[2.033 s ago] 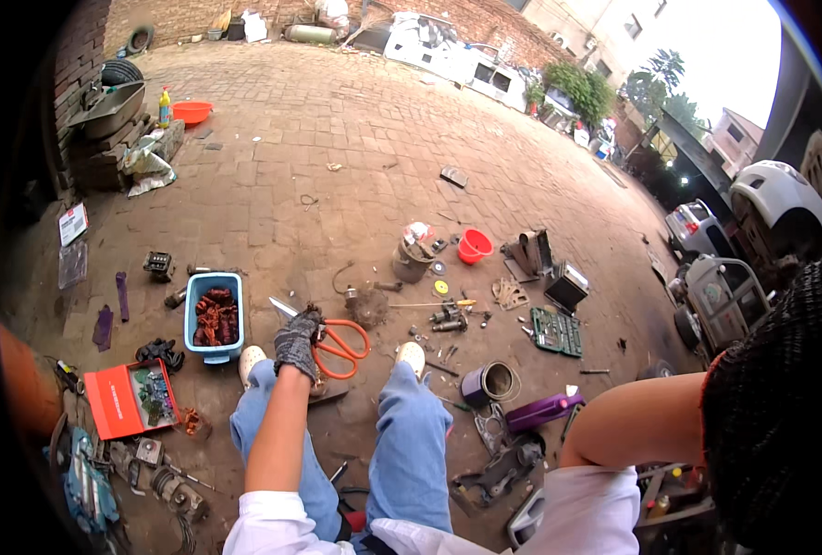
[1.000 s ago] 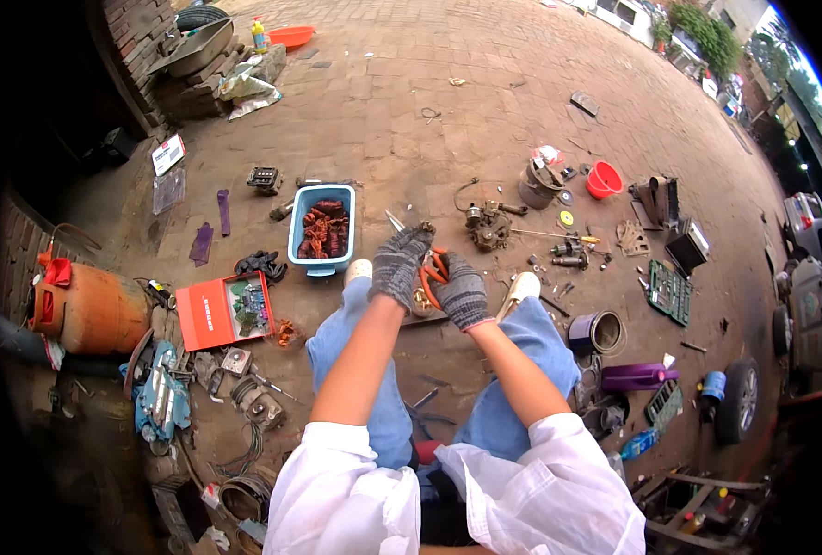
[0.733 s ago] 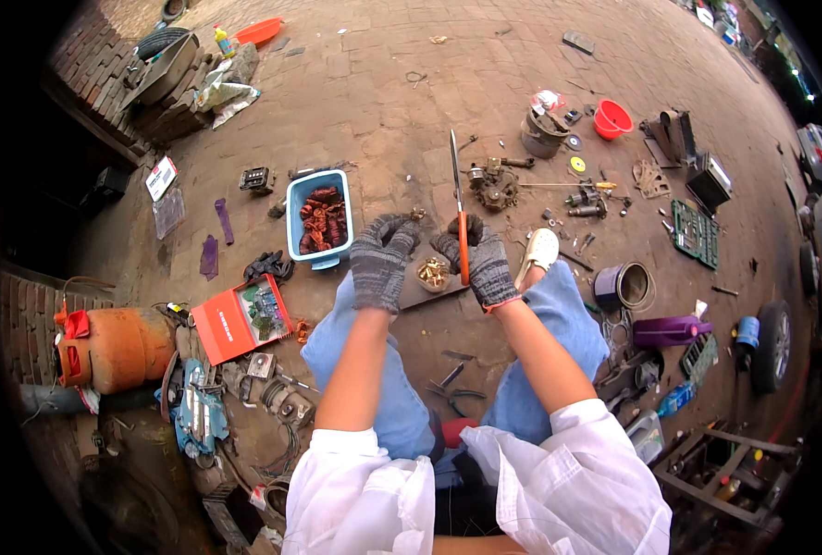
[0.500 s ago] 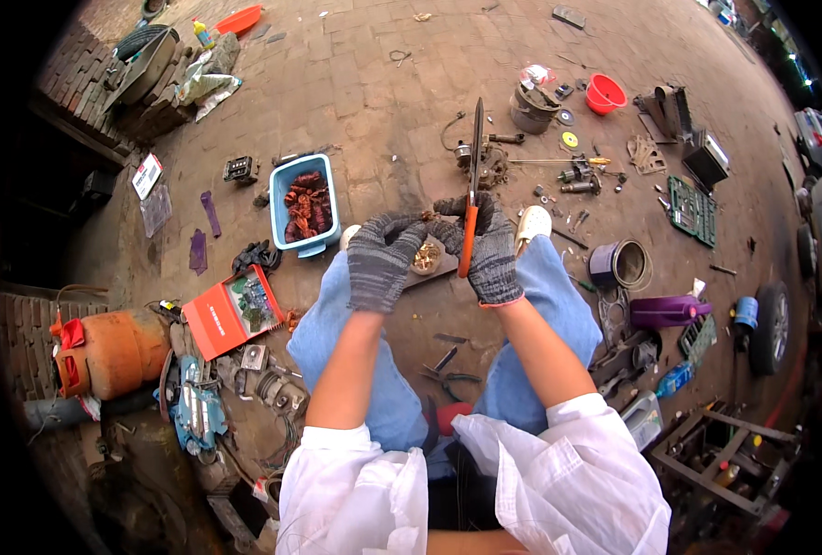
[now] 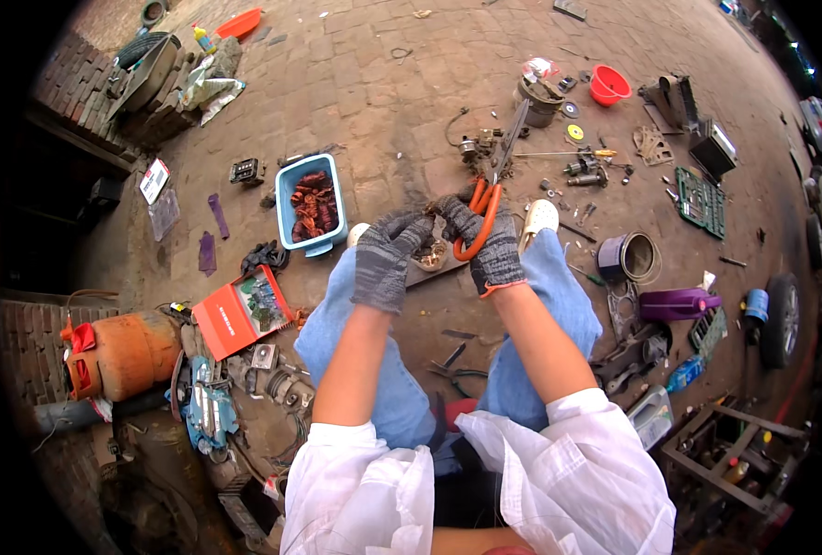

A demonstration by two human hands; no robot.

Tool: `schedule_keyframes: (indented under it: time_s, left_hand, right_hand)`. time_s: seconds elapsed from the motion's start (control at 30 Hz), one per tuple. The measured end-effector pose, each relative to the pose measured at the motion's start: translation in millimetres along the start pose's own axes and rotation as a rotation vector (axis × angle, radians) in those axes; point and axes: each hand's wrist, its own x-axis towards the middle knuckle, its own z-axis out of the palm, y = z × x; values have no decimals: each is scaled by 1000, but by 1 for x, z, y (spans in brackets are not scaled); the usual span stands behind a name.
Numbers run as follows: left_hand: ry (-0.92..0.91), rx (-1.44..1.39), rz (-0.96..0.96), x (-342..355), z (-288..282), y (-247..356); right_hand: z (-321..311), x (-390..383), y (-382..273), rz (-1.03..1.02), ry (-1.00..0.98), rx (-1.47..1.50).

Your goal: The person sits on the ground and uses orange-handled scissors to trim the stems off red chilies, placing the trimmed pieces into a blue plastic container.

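Note:
My left hand [image 5: 388,264], in a grey knit glove, is closed on a small dark piece [image 5: 429,211] at its fingertips, partly hidden. My right hand [image 5: 496,259], gloved the same way, grips long scissors [image 5: 488,218] by the orange handles, blades pointing up and away; its fingertips are close to the same dark piece. Beneath my hands, between my feet, a small container of brass-coloured bits [image 5: 429,259] rests by a flat dark board [image 5: 443,273]. A blue tub [image 5: 327,240] with reddish copper-like scrap inside stands beyond my left knee.
Greasy machine parts [image 5: 485,153], a red bucket [image 5: 610,85], a black battery [image 5: 711,148] and a green tool case [image 5: 700,202] lie ahead and right. An orange gas cylinder [image 5: 129,356] and red box [image 5: 219,319] are left. A purple jug [image 5: 674,303] and tyre [image 5: 781,319] are right.
The scissors passed from my left hand into my right. In the last half second they turned, blades tilting rightward and handle loops showing. My left hand now stays at the small dark piece.

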Motion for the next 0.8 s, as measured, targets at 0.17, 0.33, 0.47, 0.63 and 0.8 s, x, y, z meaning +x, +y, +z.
schedule_keyframes:
  time_s: [0.17,0.33,0.47,0.63,0.8]
  left_hand:
    - [39,-49,-37,1,0,2]
    - [-48,350,205,5,-8,-7]
    - [-152,524,313,15,-25,-28]
    - [-327,792,490,14,-28,-32]
    - [-287,1131,1030,15,-31,-19]
  right_hand:
    - [1,0,9,-261,-6,-301]
    - [-21,28,55,-471,-14,-471]
    - [-26,25,42,-378,-108,-428]
    - [-33,22,31,-446,-256,-526]
    - [-22,16,23,-516,-195,-543]
